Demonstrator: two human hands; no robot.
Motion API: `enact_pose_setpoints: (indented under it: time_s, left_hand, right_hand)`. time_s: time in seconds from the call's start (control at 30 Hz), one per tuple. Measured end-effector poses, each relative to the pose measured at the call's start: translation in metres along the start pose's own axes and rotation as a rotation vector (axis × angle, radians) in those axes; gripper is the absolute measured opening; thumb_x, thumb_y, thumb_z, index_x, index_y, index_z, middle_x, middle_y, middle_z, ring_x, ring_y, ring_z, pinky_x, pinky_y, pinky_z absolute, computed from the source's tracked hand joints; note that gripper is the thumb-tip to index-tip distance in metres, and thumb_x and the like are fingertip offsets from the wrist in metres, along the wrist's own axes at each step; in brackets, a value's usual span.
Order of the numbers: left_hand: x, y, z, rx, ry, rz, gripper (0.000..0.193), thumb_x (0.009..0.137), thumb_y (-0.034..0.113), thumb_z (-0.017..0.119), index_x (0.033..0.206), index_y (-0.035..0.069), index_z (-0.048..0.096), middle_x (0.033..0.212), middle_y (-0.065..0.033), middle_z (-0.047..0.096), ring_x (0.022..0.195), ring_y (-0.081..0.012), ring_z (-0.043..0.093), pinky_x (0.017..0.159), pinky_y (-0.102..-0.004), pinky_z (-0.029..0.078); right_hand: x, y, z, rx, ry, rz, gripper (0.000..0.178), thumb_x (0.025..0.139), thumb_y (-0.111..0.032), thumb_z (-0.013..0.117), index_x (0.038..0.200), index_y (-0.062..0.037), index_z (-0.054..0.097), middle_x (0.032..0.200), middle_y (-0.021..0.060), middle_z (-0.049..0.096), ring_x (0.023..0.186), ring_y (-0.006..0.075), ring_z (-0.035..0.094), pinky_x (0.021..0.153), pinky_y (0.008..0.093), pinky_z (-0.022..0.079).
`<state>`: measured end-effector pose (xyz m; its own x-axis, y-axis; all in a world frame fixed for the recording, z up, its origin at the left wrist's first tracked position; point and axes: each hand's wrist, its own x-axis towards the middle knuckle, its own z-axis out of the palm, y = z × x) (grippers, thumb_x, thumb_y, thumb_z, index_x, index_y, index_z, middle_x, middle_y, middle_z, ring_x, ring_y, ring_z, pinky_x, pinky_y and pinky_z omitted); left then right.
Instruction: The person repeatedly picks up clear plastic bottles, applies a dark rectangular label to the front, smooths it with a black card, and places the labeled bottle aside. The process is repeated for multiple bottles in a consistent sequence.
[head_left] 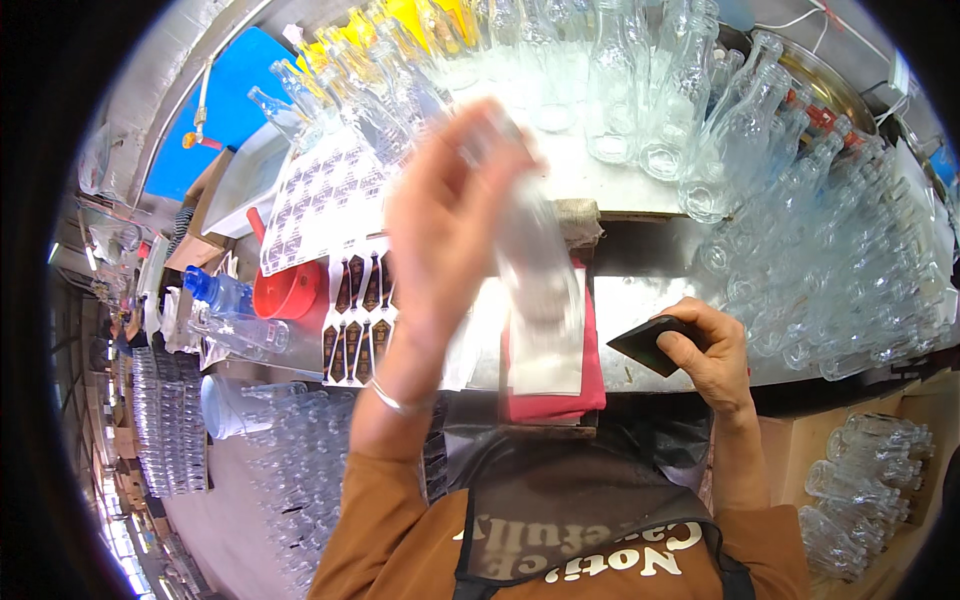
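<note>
My left hand (450,190), smeared by motion, is closed around the neck of a clear glass bottle (540,260). The bottle slants down over a white cloth pad (546,365) that lies on a pink-red cloth (593,385) at the bench's near edge. Whether its base touches the pad I cannot tell. To the right, my right hand (710,350) pinches a flat black piece with a pointed corner (640,345), like a small scraper, between thumb and fingers. Left of the pad lies a sheet of dark, tie-shaped labels (355,335), partly behind my left forearm.
Glass bottles (610,90) stand along the back, and many more (830,250) crowd the right side. A white label sheet (325,200), a red container (285,290) and a blue-capped bottle (220,290) are at left. Crated bottles (865,490) sit low right; others (300,470) low left.
</note>
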<state>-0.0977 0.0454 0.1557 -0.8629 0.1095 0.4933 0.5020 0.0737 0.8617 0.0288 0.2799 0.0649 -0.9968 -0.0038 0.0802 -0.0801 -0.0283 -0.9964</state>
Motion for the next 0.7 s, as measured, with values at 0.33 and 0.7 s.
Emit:
enact_pose_setpoints:
  time_s: [0.33, 0.7]
  left_hand:
    - [0.173, -0.086, -0.010, 0.312, 0.195, 0.283, 0.044, 0.092, 0.024, 0.073, 0.124, -0.004, 0.062, 0.095, -0.0121, 0.074, 0.083, -0.0108, 0.068, 0.073, -0.0247, 0.052]
    - [0.185, -0.081, 0.030, 0.900, 0.487, 0.882, 0.039, 0.095, 0.019, 0.068, 0.126, -0.003, 0.061, 0.098, -0.0137, 0.073, 0.090, -0.0231, 0.070, 0.087, -0.0353, 0.052]
  right_hand:
    - [-0.001, 0.018, -0.015, 0.031, 0.089, -0.024, 0.016, 0.088, -0.010, 0.074, 0.099, 0.0004, 0.071, 0.082, 0.0014, 0.066, 0.070, 0.0070, 0.059, 0.062, 0.0229, 0.047]
    - [0.001, 0.031, -0.020, -0.013, 0.109, 0.003, 0.015, 0.088, -0.011, 0.074, 0.099, -0.0011, 0.072, 0.083, 0.0011, 0.067, 0.068, 0.0071, 0.058, 0.063, 0.0224, 0.046]
